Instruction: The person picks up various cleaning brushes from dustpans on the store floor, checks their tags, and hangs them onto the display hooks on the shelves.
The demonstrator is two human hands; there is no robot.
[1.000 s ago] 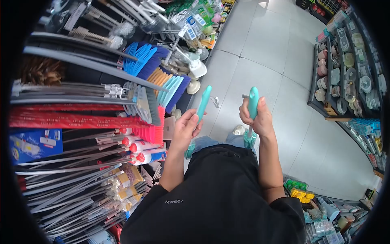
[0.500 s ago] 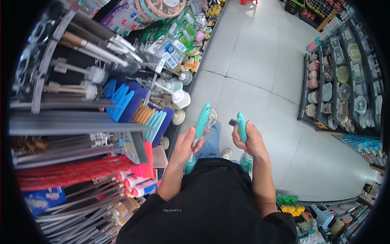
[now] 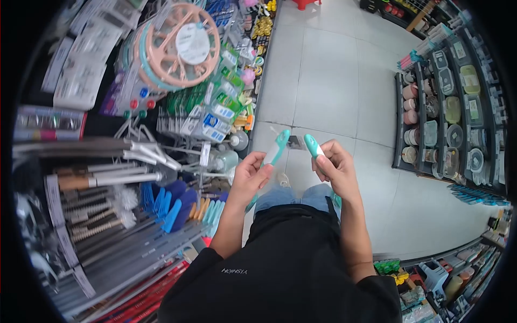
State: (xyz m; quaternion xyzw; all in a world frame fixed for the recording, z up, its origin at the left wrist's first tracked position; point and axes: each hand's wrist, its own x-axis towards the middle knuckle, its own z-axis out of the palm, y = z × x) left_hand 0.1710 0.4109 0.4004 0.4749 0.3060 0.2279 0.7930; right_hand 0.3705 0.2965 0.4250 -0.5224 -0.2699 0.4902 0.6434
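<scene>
My left hand [image 3: 252, 176] is closed around a teal-and-white brush handle [image 3: 278, 147], its end pointing up and away from me. My right hand [image 3: 340, 168] grips a second handle of the same colours, on another brush [image 3: 312, 145]. The two handle tips lean toward each other but stay apart. A small dark tag [image 3: 295, 142] shows beside the right handle. Below the hands, a bit of teal bristle shows at each side of my waist; the rest of both brush heads is hidden behind my hands and arms.
On my left, a rack holds blue brushes [image 3: 173, 212], long-handled tools and hanging packs of green-labelled goods [image 3: 223, 99]. A pink-and-teal reel [image 3: 183, 46] sits higher up. To the right stands a shelf with containers and cups [image 3: 410, 117]. Grey tiled floor [image 3: 328, 70] runs ahead.
Both handles have turned and now tilt toward each other, with their white parts showing. My hands have risen slightly in view. The rack on the left has shifted downward in the picture.
</scene>
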